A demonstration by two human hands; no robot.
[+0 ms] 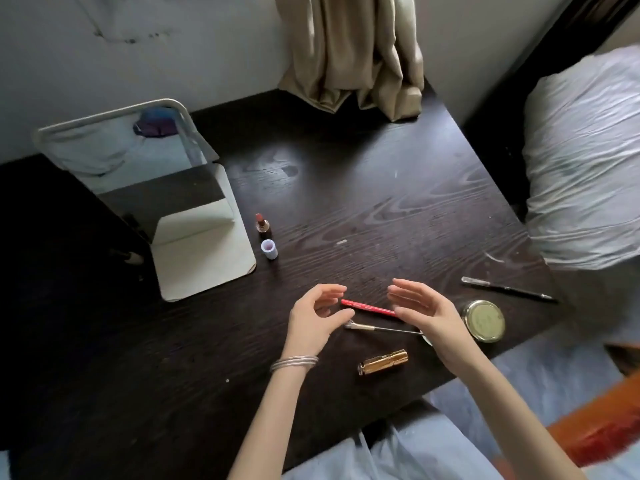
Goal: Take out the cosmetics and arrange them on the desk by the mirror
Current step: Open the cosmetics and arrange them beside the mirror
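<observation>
Both hands are held apart above the lower middle of the frame, nothing gripped: the left hand [317,315] is loosely curved, silver bangles [294,362] on its wrist, and the right hand [424,315] is opened with fingers relaxed. Between them a slim red pencil [367,307] is laid flat on the dark, grained wooden desk [381,188], with a thin metal-tipped brush [381,329] just below it. A gold ribbed tube [382,362] is seen lower down, a round glass jar [483,320] at right, and a black pen-like stick [507,289] above it. An uncapped lipstick [262,223] and a pale cylindrical cap [269,249] are stood upright just beside the white-framed mirror [204,244] at left.
</observation>
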